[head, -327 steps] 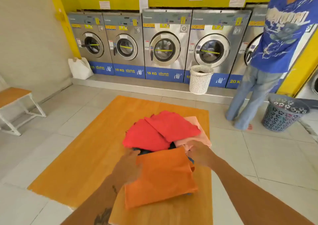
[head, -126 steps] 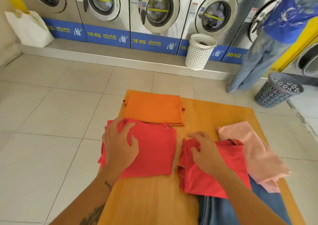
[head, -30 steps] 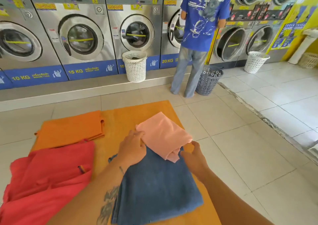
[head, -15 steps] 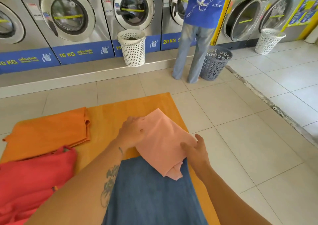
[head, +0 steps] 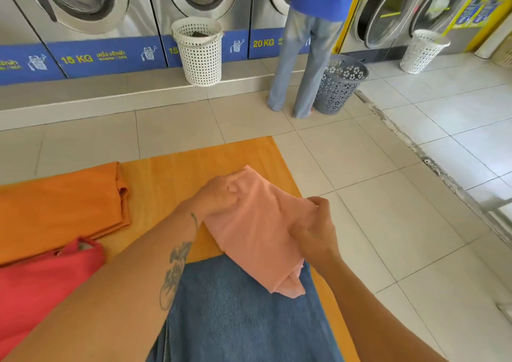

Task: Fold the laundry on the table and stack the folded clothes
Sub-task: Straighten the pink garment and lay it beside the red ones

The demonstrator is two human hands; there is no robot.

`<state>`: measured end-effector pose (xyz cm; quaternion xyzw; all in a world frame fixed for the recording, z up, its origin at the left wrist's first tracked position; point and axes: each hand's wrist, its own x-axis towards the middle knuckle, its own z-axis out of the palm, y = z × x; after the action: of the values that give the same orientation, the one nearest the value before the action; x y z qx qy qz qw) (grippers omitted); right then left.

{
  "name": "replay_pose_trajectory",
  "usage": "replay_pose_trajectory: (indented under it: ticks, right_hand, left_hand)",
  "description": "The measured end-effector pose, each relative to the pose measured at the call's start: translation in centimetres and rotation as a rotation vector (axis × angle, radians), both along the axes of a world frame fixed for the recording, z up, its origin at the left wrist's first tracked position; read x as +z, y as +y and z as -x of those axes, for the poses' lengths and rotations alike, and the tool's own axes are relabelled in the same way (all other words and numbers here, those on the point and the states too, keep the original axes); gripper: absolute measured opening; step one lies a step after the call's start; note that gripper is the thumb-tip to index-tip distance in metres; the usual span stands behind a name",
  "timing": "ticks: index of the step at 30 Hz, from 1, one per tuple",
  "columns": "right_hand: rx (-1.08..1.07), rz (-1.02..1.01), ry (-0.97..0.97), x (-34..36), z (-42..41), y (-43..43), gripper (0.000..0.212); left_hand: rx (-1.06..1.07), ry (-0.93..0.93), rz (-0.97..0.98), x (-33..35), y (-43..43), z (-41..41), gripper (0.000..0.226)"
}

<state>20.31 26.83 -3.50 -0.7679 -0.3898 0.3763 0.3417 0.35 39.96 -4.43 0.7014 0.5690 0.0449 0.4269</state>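
Note:
A pink garment [head: 257, 234] lies folded near the right side of the wooden table [head: 194, 167], its near end overlapping a blue towel [head: 238, 317]. My left hand [head: 219, 195] grips the garment's far left corner. My right hand [head: 313, 231] grips its right edge. A folded orange garment [head: 61, 209] lies flat at the table's far left. A red garment [head: 41, 284] sits in front of it at the near left, partly under my left forearm.
A person in a blue shirt and jeans [head: 302, 65] stands at the row of washing machines [head: 91, 15] beyond the table. A grey basket [head: 338, 84] stands beside that person. White baskets [head: 199, 54] stand by the machines. Tiled floor surrounds the table.
Both hands have closed on the pink garment, and it has shifted a little further off the blue towel. The view has tilted down and closer.

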Motion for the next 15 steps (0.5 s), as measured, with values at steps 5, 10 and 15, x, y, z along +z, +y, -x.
replay_pose_trajectory:
  ticks: [5,10,15]
  right_hand:
    - [0.122,-0.146,-0.071,1.5,0.8,0.2,0.06]
    - [0.16,-0.284,-0.056,3.9,1.3,-0.9,0.066]
    - [0.246,-0.363,0.025,6.8,1.7,-2.1,0.068]
  left_hand:
    - [0.065,-0.159,0.019,2.1,-1.9,0.4,0.066]
    - [0.24,-0.341,-0.066,5.2,-5.2,2.2,0.067]
    - [0.357,-0.363,-0.175,9.0,-10.9,5.0,0.064]
